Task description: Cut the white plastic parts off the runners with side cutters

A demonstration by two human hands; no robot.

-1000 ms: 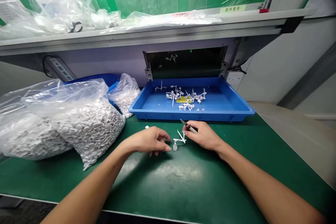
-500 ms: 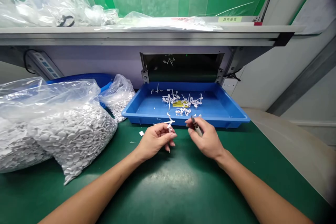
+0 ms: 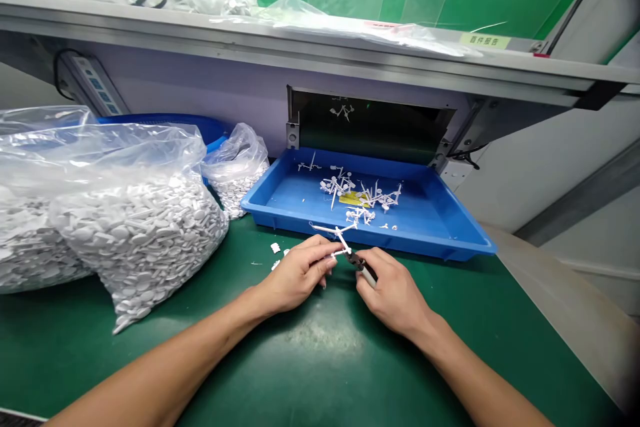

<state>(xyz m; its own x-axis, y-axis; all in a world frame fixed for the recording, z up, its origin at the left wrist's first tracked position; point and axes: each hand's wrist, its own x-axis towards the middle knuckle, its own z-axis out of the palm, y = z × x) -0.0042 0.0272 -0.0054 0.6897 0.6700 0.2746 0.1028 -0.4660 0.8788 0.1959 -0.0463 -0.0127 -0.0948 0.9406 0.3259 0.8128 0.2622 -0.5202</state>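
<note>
My left hand (image 3: 300,273) pinches a white branched plastic sprue (image 3: 341,235) between thumb and fingers, its thin arms sticking up and to the left. My right hand (image 3: 393,287) is closed around a pair of nippers (image 3: 367,272) with a pale grip. Their dark jaws touch or nearly touch the sprue's lower end; whether they are closed on it I cannot tell. Behind both hands is a blue tray (image 3: 430,243) with several white sprues (image 3: 337,183) in it. Small white pieces (image 3: 275,248) lie on the green table left of my left hand.
Clear bags (image 3: 145,233) full of white flat pieces stand at the left, with a smaller bag (image 3: 237,173) near the tray. Behind them is a blue basket (image 3: 165,121). A metal-edged shelf (image 3: 300,53) runs above, and a dark opening (image 3: 370,123) lies behind the tray.
The nippers have come across to the sprue, and the two hands are closer together. The sprue has been turned in my left hand. More white pieces show on the table. The view has tilted.
</note>
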